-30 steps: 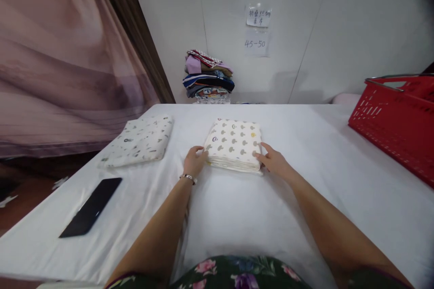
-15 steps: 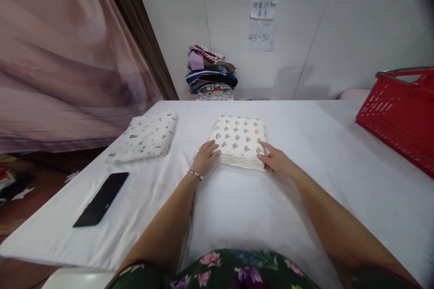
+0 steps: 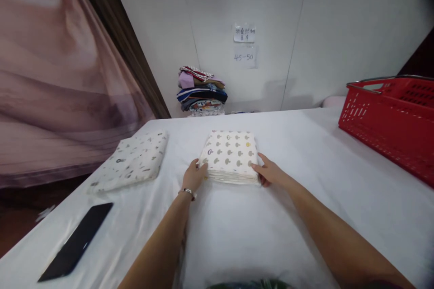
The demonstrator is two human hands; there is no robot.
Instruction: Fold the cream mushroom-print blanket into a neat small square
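Note:
A white folded cloth (image 3: pixel 229 151) with grey mushroom-like prints, a few of them coloured, lies flat in several layers on the white-covered table (image 3: pixel 298 144). At its near left corner, my left hand (image 3: pixel 194 176) holds the edge, thumb on top and fingers partly hidden at the side. My right hand (image 3: pixel 271 172) grips the near right corner in the same way, thumb above and fingers curled along the side. A second folded white cloth (image 3: pixel 134 160) with small dark prints rests to the left, apart from both hands.
A black flat phone-like slab (image 3: pixel 77 241) lies near the left table edge. To the right stands a red plastic basket (image 3: pixel 389 131) with a metal handle. Beyond the far edge is a pile of folded fabrics (image 3: pixel 202 92) against the wall. A pink curtain (image 3: pixel 61 76) hangs at left.
The head view has tilted up and turned slightly right, so things sit lower and further left. Both hands stay at the near corners of the folded cloth.

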